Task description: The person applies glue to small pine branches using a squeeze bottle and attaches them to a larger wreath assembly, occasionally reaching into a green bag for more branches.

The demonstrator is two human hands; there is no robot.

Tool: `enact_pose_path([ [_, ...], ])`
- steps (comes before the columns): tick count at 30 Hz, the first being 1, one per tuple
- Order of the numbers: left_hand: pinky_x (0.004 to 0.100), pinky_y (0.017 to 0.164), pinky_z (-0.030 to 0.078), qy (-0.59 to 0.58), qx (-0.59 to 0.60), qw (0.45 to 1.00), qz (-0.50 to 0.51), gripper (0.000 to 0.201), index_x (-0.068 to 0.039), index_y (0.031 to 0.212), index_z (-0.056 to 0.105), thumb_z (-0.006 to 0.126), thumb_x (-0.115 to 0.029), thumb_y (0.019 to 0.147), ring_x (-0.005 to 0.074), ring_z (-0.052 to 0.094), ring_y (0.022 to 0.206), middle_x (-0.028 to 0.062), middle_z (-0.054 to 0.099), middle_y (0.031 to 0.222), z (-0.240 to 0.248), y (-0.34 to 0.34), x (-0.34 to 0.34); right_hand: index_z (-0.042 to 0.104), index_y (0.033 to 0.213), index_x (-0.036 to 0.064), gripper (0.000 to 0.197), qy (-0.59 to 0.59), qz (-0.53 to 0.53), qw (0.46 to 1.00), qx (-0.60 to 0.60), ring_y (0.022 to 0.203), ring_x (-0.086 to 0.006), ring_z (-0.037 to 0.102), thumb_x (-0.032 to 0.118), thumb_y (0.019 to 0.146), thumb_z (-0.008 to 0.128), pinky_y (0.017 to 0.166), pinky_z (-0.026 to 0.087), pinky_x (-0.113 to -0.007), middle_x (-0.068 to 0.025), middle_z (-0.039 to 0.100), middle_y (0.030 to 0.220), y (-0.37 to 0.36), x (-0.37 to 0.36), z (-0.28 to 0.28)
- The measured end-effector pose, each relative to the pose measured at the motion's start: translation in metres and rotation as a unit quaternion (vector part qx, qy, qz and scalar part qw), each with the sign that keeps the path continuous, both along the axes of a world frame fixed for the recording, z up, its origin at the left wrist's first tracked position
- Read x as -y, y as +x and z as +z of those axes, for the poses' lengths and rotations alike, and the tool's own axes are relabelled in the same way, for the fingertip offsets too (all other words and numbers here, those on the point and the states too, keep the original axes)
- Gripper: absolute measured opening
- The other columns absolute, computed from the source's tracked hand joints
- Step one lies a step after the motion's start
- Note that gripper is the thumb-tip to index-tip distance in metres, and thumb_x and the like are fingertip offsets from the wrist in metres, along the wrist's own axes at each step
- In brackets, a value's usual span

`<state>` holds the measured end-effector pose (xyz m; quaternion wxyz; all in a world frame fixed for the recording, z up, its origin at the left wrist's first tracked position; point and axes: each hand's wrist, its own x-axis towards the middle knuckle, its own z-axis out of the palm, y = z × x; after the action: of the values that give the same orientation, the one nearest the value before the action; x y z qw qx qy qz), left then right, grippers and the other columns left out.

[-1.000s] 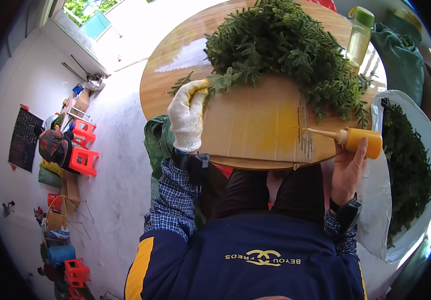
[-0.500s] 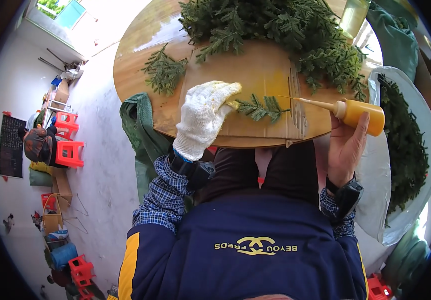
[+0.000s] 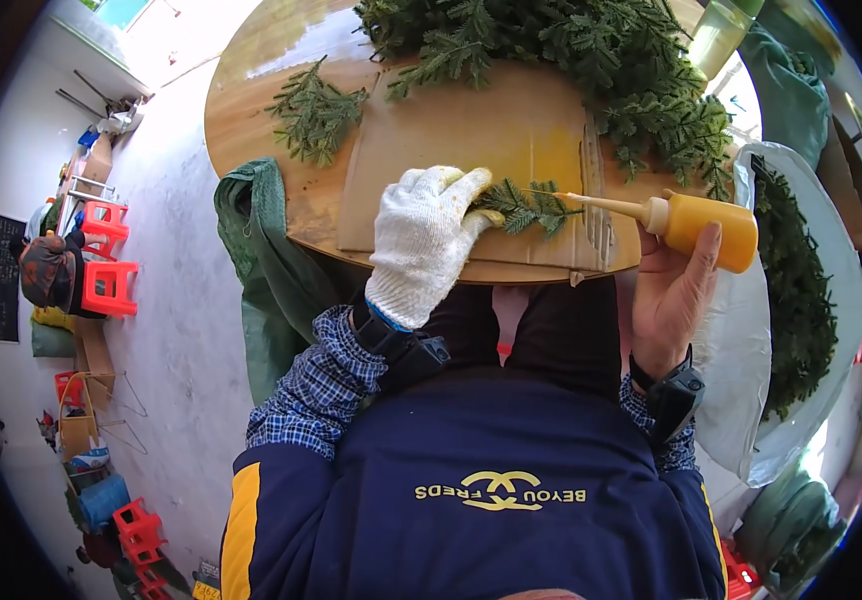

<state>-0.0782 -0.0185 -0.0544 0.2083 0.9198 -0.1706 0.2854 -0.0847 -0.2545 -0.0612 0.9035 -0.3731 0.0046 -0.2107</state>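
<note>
Round wooden table (image 3: 251, 150) with cardboard (image 3: 451, 130) on it, a green sprig (image 3: 526, 210) held above.
Pinched at its left end between thumb and fingers of the gloved left hand (image 3: 421, 235), the nearer one, the sprig runs rightward to the nozzle (image 3: 611, 205) of a yellow bottle (image 3: 716, 232); touching or not, I cannot tell. Bare right hand (image 3: 666, 295) grips that bottle. Count: one held sprig, one bottle, one cardboard sheet, one loose clump (image 3: 319, 112), one heap (image 3: 551, 50).
</note>
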Motion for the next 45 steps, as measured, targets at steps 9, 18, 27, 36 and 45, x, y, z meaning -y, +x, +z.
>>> enact_pose_path([
  [9, 0.0374, 0.078, 0.045, -0.031, -0.013, 0.999, 0.021, 0.037, -0.009, 0.102, 0.065, 0.075, -0.019, 0.067, 0.0269, 0.057, 0.090, 0.0087, 0.062, 0.094, -0.002, -0.004, 0.003, 0.046, 0.123, 0.0079, 0.036, -0.051, 0.017, 0.998, 0.013, 0.105, -0.0254, 0.059, 0.024, 0.092, 0.056, 0.090, 0.049, -0.041, -0.0097, 0.058, 0.115, -0.003, -0.022, -0.001],
  [18, 0.0378, 0.078, 0.046, -0.043, -0.010, 0.999, 0.021, 0.033, -0.007, 0.099, 0.065, 0.073, -0.015, 0.068, 0.0277, 0.057, 0.089, 0.0098, 0.062, 0.092, -0.002, -0.005, 0.003, 0.046, 0.124, 0.0089, 0.036, -0.097, 0.001, 0.995, 0.023, 0.107, -0.0244, 0.058, 0.020, 0.092, 0.057, 0.090, 0.050, -0.040, -0.0089, 0.057, 0.116, -0.005, -0.031, -0.001],
  [27, 0.0380, 0.078, 0.046, -0.044, 0.006, 0.999, 0.016, 0.032, -0.006, 0.097, 0.065, 0.073, -0.014, 0.067, 0.0279, 0.057, 0.088, 0.0095, 0.062, 0.091, -0.002, -0.005, 0.002, 0.047, 0.123, 0.0059, 0.035, -0.140, -0.022, 0.989, 0.044, 0.110, -0.0249, 0.056, 0.017, 0.092, 0.057, 0.091, 0.049, -0.040, -0.0107, 0.056, 0.117, -0.011, -0.032, 0.000],
  [36, 0.0377, 0.076, 0.043, -0.037, 0.016, 0.999, 0.011, 0.032, -0.009, 0.099, 0.064, 0.073, -0.019, 0.069, 0.0257, 0.056, 0.088, 0.0067, 0.061, 0.093, -0.010, -0.002, 0.000, 0.047, 0.122, 0.0047, 0.033, -0.142, -0.042, 0.988, 0.055, 0.109, -0.0247, 0.057, 0.014, 0.092, 0.056, 0.092, 0.049, -0.041, -0.0113, 0.056, 0.117, -0.012, -0.028, -0.002],
  [45, 0.0370, 0.077, 0.043, -0.033, 0.001, 0.999, 0.017, 0.031, -0.010, 0.097, 0.064, 0.073, -0.019, 0.069, 0.0257, 0.056, 0.089, 0.0067, 0.061, 0.093, -0.006, -0.004, 0.002, 0.048, 0.121, 0.0053, 0.031, -0.134, -0.046, 0.989, 0.037, 0.108, -0.0248, 0.057, 0.016, 0.092, 0.056, 0.092, 0.049, -0.041, -0.0105, 0.057, 0.116, -0.016, -0.018, -0.002],
])
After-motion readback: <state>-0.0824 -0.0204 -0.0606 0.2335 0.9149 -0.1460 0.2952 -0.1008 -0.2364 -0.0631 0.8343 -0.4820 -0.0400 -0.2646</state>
